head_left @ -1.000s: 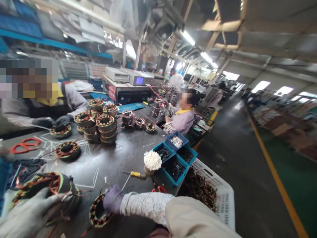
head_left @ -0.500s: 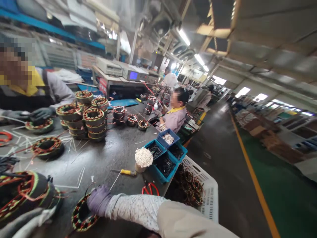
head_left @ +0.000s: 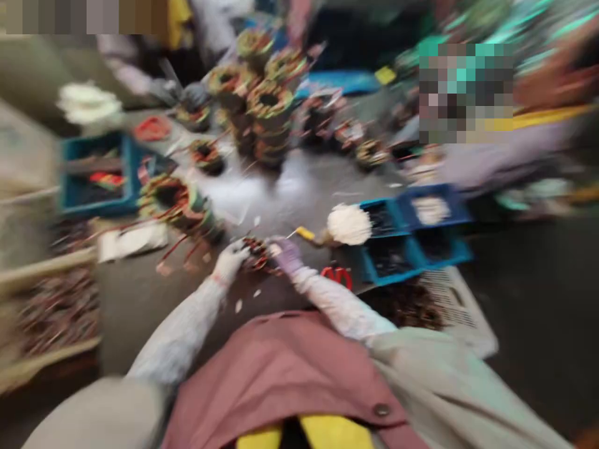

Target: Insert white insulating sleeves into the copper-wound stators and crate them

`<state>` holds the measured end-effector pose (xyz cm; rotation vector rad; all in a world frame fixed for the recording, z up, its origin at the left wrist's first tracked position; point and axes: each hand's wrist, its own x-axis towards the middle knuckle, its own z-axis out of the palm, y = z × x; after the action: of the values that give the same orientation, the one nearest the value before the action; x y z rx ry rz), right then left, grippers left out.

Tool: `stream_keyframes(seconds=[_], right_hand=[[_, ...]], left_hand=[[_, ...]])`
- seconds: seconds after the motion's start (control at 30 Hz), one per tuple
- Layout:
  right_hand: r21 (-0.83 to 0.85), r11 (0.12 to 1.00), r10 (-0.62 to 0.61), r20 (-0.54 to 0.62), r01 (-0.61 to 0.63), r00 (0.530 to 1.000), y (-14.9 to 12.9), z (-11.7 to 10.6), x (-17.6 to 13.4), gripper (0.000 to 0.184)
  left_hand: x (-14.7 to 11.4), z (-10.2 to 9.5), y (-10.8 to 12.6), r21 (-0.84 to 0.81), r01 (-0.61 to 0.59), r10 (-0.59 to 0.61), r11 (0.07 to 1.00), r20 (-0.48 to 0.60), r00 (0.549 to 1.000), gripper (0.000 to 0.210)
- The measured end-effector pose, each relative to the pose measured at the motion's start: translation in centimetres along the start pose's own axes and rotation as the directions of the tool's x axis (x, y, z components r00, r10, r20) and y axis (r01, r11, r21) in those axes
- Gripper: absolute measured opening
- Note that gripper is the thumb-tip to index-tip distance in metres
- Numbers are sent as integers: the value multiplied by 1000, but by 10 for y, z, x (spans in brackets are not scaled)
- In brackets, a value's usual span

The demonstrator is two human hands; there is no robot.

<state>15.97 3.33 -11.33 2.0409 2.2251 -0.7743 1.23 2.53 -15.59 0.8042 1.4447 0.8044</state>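
Observation:
A small wound motor stator point(head_left: 257, 252), a ring with dark and copper-red windings, is at the table edge in front of me. My left hand point(head_left: 230, 260), in a pale glove, has its fingers closed on the ring's left side. On the opposite side my right hand point(head_left: 287, 254), in a purple glove with bare fingertips, grips the ring. Blur hides the exact finger positions. Just beyond the right hand lies a yellow-handled screwdriver point(head_left: 305, 233). Red-handled scissors or pliers point(head_left: 337, 277) lie beside my right forearm.
Stacked stators point(head_left: 269, 125) stand mid-table, with a larger pair point(head_left: 175, 202) nearer left. Right of me are a holder of white sticks point(head_left: 350, 224), blue bins point(head_left: 393, 259) and a white basket point(head_left: 468, 312). Another blue bin point(head_left: 96, 209) stands left. Co-workers sit across and right.
My view has swung down and left, bringing both forearms and my apron into sight. My hands are now together on the stator in front of me.

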Motion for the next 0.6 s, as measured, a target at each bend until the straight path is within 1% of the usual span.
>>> stream_keyframes(seconds=[0.07, 0.13, 0.17, 0.23, 0.3, 0.37, 0.43, 0.5, 0.53, 0.57, 0.6], right_hand=[[20, 1000, 15, 32, -16, 999, 28, 23, 13, 31], [35, 999, -20, 19, 20, 1000, 48, 50, 20, 35], [30, 998, -59, -1, 59, 998, 54, 61, 20, 35], [-8, 990, -144, -27, 144, 989, 61, 75, 18, 36], [-70, 977, -203, 0, 202, 979, 63, 80, 15, 39], [-139, 959, -243, 54, 248, 968, 61, 82, 14, 44], [-209, 938, -257, 121, 278, 959, 57, 80, 12, 51], [-276, 916, -242, 195, 289, 951, 52, 78, 10, 54], [-307, 906, -225, 230, 290, 947, 49, 76, 9, 54], [-332, 897, -209, 259, 290, 943, 47, 74, 7, 53], [-351, 890, -197, 280, 291, 939, 45, 72, 6, 53]], left_hand=[[15, 10, -18, -49, 131, -134, 990, -67, 989, 23], [26, 17, -39, -82, 190, -199, 978, -125, 972, 24], [28, 21, -47, -90, 194, -206, 977, -151, 967, 25], [31, 30, -54, -88, 171, -186, 981, -207, 960, 32], [34, 38, -54, -63, 140, -152, 988, -251, 956, 37], [39, 40, -51, -25, 135, -137, 990, -242, 961, 35], [41, 32, -48, 21, 154, -148, 988, -172, 974, 27], [37, 14, -44, 64, 168, -162, 984, -83, 983, 23], [33, 3, -42, 102, 154, -150, 983, -46, 988, 25], [28, -9, -39, 183, 113, -111, 977, -21, 994, 29], [23, -20, -36, 313, 53, -55, 948, -1, 998, 35]])
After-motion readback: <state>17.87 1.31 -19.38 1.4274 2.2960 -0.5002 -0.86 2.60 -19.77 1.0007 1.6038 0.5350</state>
